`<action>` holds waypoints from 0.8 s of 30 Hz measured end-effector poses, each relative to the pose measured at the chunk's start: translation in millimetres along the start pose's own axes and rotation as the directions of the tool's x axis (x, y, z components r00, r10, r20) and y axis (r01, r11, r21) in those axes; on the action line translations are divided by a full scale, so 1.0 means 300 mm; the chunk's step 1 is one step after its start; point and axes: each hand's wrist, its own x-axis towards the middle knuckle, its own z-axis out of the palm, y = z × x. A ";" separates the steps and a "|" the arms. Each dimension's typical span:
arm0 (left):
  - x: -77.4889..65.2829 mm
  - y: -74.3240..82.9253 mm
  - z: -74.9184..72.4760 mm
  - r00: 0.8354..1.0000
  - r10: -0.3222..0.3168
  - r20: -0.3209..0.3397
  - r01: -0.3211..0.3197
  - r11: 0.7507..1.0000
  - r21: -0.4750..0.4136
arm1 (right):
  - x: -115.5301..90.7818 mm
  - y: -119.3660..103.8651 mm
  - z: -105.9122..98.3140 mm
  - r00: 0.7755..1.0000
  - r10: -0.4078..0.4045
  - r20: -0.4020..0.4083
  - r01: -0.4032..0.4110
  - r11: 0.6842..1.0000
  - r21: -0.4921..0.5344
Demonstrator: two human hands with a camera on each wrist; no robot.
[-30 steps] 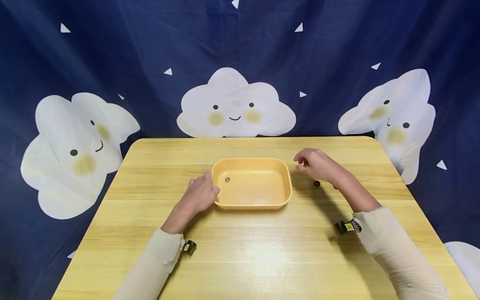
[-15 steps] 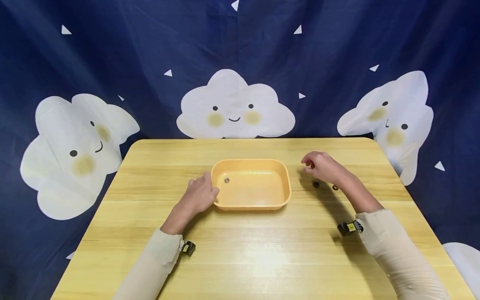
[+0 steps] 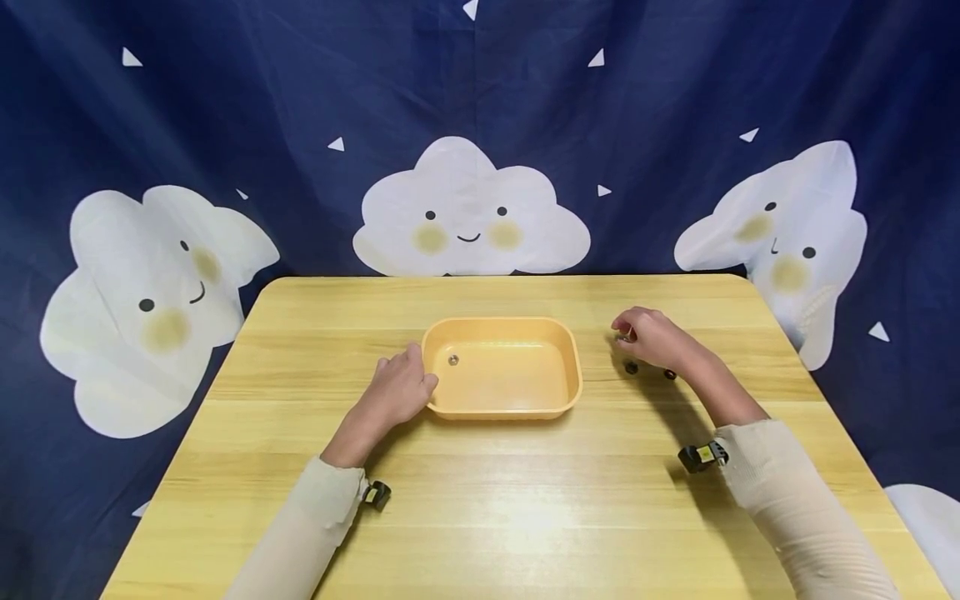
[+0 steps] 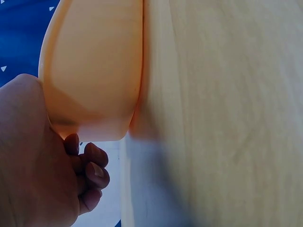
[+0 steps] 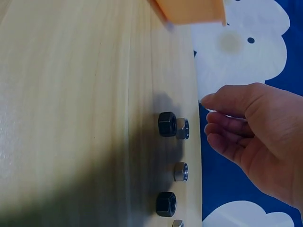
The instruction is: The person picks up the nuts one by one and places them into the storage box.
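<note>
A shallow yellow-orange plastic box (image 3: 517,380) stands on the table, with one silver nut (image 3: 453,360) in its left end. My left hand (image 3: 397,385) grips the box's left rim, thumb over the edge and curled fingers (image 4: 97,172) outside the wall. Right of the box, my right hand (image 3: 651,337) hovers above loose nuts, its fingers loosely bent and holding nothing. Two black hex nuts, one nearer (image 5: 167,124) and one farther along (image 5: 165,204), show in the right wrist view. Several silver nuts (image 5: 181,171) lie beside them, one partly behind a black nut.
The wooden table (image 3: 480,500) has its back edge against a dark blue curtain (image 3: 480,75) printed with white clouds. A small black camera sits on each wrist, the left one (image 3: 378,496) close to the table, the right one (image 3: 697,457) above its shadow.
My right hand has drawn slightly right and down, away from the box and over the nuts. My left hand and the box have stayed put.
</note>
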 end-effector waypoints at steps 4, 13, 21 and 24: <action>0.000 0.000 -0.002 1.000 0.003 0.004 -0.003 1.000 0.004 | -0.005 0.011 0.007 1.000 0.016 0.006 -0.016 1.000 0.005; -0.005 0.004 -0.006 1.000 0.000 0.017 0.000 1.000 0.013 | -0.012 0.032 0.029 0.998 0.053 0.037 -0.052 0.999 -0.016; -0.002 0.004 -0.004 1.000 0.002 0.004 -0.002 1.000 -0.001 | -0.013 0.047 0.042 0.998 0.046 0.039 -0.045 0.999 -0.026; -0.003 0.005 -0.004 1.000 0.002 0.002 -0.002 1.000 -0.005 | -0.012 0.046 0.044 0.998 0.042 0.040 -0.041 0.999 -0.024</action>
